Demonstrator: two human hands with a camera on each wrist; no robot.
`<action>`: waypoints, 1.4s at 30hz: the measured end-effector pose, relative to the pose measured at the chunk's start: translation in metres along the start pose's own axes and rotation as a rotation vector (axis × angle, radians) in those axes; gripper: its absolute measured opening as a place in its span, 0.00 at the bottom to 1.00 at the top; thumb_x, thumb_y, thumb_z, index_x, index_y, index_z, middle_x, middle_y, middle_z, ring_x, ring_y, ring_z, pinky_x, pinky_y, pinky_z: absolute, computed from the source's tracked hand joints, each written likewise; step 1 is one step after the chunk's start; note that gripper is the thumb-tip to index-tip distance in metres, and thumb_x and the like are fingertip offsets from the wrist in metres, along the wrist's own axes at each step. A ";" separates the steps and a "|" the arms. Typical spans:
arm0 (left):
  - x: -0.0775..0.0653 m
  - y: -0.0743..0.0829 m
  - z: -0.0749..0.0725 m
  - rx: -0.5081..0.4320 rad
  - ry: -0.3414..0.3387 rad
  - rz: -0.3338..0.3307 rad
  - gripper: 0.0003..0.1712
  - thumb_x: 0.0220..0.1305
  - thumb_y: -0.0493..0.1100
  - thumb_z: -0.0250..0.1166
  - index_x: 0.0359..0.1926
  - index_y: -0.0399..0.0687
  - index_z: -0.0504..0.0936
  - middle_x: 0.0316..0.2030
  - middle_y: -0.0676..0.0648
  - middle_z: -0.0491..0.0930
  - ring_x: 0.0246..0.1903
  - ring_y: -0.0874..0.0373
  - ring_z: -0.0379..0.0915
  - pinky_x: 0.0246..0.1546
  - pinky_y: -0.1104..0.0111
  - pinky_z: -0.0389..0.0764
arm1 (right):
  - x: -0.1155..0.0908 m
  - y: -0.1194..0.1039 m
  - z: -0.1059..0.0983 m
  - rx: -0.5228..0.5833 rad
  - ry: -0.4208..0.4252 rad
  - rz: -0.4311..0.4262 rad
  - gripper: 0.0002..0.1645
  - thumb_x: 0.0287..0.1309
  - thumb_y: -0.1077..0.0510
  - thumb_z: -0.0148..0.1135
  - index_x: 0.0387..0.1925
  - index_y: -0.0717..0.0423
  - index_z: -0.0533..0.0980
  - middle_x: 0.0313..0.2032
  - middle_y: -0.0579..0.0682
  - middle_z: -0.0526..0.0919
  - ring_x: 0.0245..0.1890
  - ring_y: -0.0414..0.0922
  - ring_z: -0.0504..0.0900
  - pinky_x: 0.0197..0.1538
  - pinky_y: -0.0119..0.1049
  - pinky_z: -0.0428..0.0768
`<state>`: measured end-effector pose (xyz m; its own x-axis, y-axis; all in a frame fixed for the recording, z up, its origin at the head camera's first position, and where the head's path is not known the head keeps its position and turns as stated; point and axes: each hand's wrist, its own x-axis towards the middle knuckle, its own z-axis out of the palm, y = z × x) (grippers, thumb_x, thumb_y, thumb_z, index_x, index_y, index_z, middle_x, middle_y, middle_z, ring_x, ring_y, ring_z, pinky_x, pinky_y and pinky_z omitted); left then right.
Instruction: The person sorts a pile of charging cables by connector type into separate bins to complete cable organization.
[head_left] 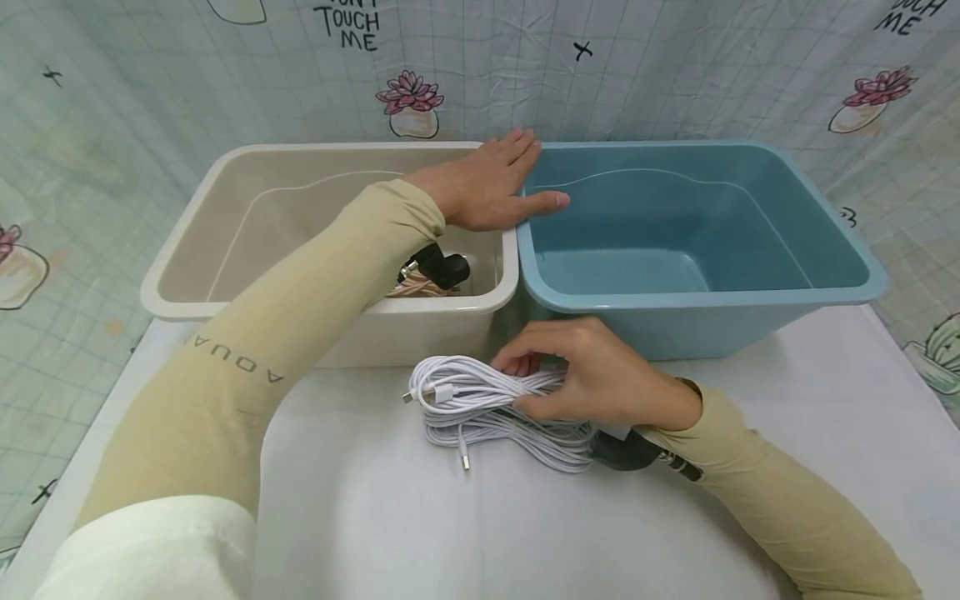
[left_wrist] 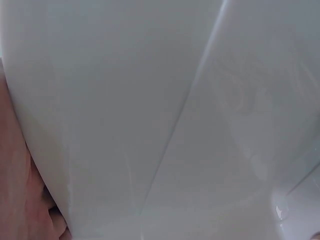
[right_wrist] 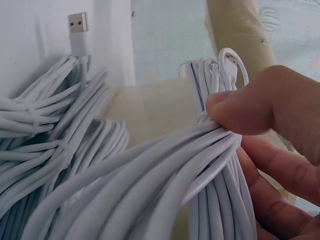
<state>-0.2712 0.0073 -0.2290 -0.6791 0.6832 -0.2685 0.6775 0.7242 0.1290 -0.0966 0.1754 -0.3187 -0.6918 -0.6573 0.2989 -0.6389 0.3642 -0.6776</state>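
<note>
My right hand (head_left: pixel 592 375) pinches a coiled white USB cable (head_left: pixel 465 379) between thumb and fingers, around the bundle's narrow middle. In the right wrist view the thumb (right_wrist: pixel 250 107) presses on the strands of this cable (right_wrist: pixel 150 175). Below it in the head view, another white cable bundle (head_left: pixel 525 437) lies on the table, one metal plug (head_left: pixel 465 460) pointing toward me. My left hand (head_left: pixel 487 183) rests across the adjoining rims of the beige bin (head_left: pixel 330 310) and the blue bin (head_left: pixel 705 298), fingers straight. The bin wall (left_wrist: pixel 130 110) fills most of the left wrist view.
Inside the beige bin, partly behind the left forearm, lie a black plug-like piece (head_left: pixel 442 267) and a tan cable (head_left: pixel 420 286). A dark object (head_left: pixel 630 450) shows under the right wrist. A printed cloth (head_left: pixel 487 75) hangs behind the bins; a white cover (head_left: pixel 360 517) spreads over the table.
</note>
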 end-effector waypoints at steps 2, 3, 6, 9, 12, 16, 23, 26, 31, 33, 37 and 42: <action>0.000 0.000 0.000 -0.001 -0.001 -0.001 0.55 0.76 0.74 0.34 0.82 0.40 0.28 0.83 0.41 0.23 0.84 0.48 0.16 0.86 0.54 0.28 | 0.000 -0.001 -0.002 0.009 0.000 -0.014 0.22 0.48 0.65 0.77 0.47 0.47 0.87 0.39 0.38 0.88 0.39 0.33 0.84 0.44 0.30 0.86; 0.000 0.000 0.000 0.000 0.000 0.000 0.55 0.76 0.74 0.34 0.82 0.40 0.28 0.83 0.41 0.23 0.84 0.48 0.16 0.86 0.54 0.28 | 0.000 -0.001 -0.002 0.013 0.000 -0.020 0.22 0.48 0.65 0.77 0.47 0.47 0.87 0.39 0.38 0.88 0.39 0.32 0.84 0.44 0.29 0.86; 0.000 0.000 0.000 -0.002 -0.002 -0.003 0.55 0.76 0.74 0.34 0.82 0.40 0.28 0.83 0.41 0.23 0.84 0.48 0.16 0.86 0.54 0.28 | -0.001 -0.003 -0.005 0.024 0.001 -0.035 0.22 0.48 0.65 0.78 0.47 0.46 0.86 0.39 0.38 0.88 0.39 0.32 0.84 0.44 0.29 0.86; -0.001 0.000 0.001 -0.006 0.001 -0.005 0.55 0.76 0.74 0.34 0.82 0.40 0.29 0.83 0.41 0.23 0.84 0.48 0.16 0.86 0.53 0.28 | -0.001 -0.004 -0.007 0.033 0.002 -0.048 0.22 0.48 0.64 0.78 0.47 0.46 0.86 0.39 0.37 0.88 0.39 0.32 0.84 0.44 0.29 0.86; -0.001 0.000 0.002 -0.016 0.002 -0.004 0.55 0.76 0.74 0.35 0.82 0.41 0.29 0.84 0.41 0.24 0.84 0.48 0.17 0.86 0.54 0.28 | -0.002 -0.006 -0.009 0.046 0.008 -0.060 0.23 0.48 0.64 0.79 0.47 0.46 0.86 0.40 0.37 0.88 0.39 0.31 0.84 0.44 0.29 0.86; -0.002 -0.001 0.002 -0.020 -0.003 0.000 0.56 0.76 0.75 0.35 0.82 0.40 0.29 0.84 0.41 0.24 0.84 0.48 0.16 0.86 0.54 0.28 | -0.003 -0.008 -0.012 0.062 0.020 -0.088 0.23 0.48 0.65 0.79 0.48 0.46 0.86 0.40 0.37 0.88 0.39 0.32 0.84 0.44 0.28 0.86; -0.001 -0.002 0.002 -0.015 -0.004 0.001 0.56 0.76 0.76 0.34 0.82 0.41 0.29 0.83 0.41 0.24 0.84 0.48 0.16 0.86 0.54 0.28 | -0.006 -0.015 -0.019 0.057 0.052 -0.133 0.25 0.47 0.67 0.78 0.48 0.46 0.86 0.40 0.38 0.88 0.39 0.33 0.84 0.43 0.28 0.85; -0.001 -0.002 0.001 -0.009 -0.006 0.002 0.56 0.76 0.76 0.34 0.82 0.41 0.28 0.83 0.41 0.24 0.84 0.48 0.16 0.86 0.54 0.28 | -0.008 -0.019 -0.023 0.040 0.069 -0.118 0.25 0.47 0.66 0.78 0.48 0.46 0.86 0.40 0.38 0.88 0.40 0.33 0.83 0.42 0.27 0.84; -0.001 -0.002 -0.001 -0.007 -0.008 0.008 0.56 0.75 0.76 0.34 0.82 0.40 0.28 0.83 0.41 0.23 0.84 0.47 0.16 0.85 0.53 0.28 | -0.010 -0.026 -0.027 0.006 0.086 -0.085 0.25 0.47 0.65 0.79 0.48 0.44 0.86 0.39 0.36 0.87 0.38 0.31 0.81 0.34 0.25 0.78; 0.000 -0.003 0.000 -0.006 -0.006 0.010 0.56 0.76 0.75 0.34 0.82 0.40 0.29 0.83 0.40 0.23 0.84 0.47 0.16 0.85 0.53 0.28 | -0.010 -0.028 -0.028 -0.005 0.092 -0.087 0.25 0.47 0.65 0.79 0.48 0.44 0.86 0.39 0.36 0.88 0.36 0.31 0.80 0.30 0.23 0.75; 0.001 -0.004 -0.001 0.002 -0.006 0.018 0.55 0.76 0.75 0.34 0.82 0.40 0.29 0.83 0.39 0.24 0.84 0.47 0.17 0.86 0.53 0.28 | -0.011 -0.034 -0.032 -0.002 0.119 -0.091 0.24 0.46 0.66 0.80 0.46 0.45 0.86 0.38 0.38 0.88 0.36 0.32 0.81 0.28 0.23 0.75; 0.003 -0.004 -0.001 0.008 -0.010 0.024 0.54 0.77 0.74 0.33 0.82 0.40 0.28 0.83 0.40 0.23 0.84 0.47 0.16 0.86 0.53 0.28 | -0.014 -0.039 -0.040 0.095 0.161 -0.126 0.26 0.43 0.73 0.78 0.46 0.52 0.86 0.39 0.44 0.89 0.38 0.35 0.83 0.37 0.24 0.83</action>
<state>-0.2761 0.0066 -0.2297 -0.6596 0.6997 -0.2745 0.6960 0.7065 0.1285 -0.0754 0.1968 -0.2691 -0.6579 -0.5771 0.4839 -0.6947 0.2172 -0.6857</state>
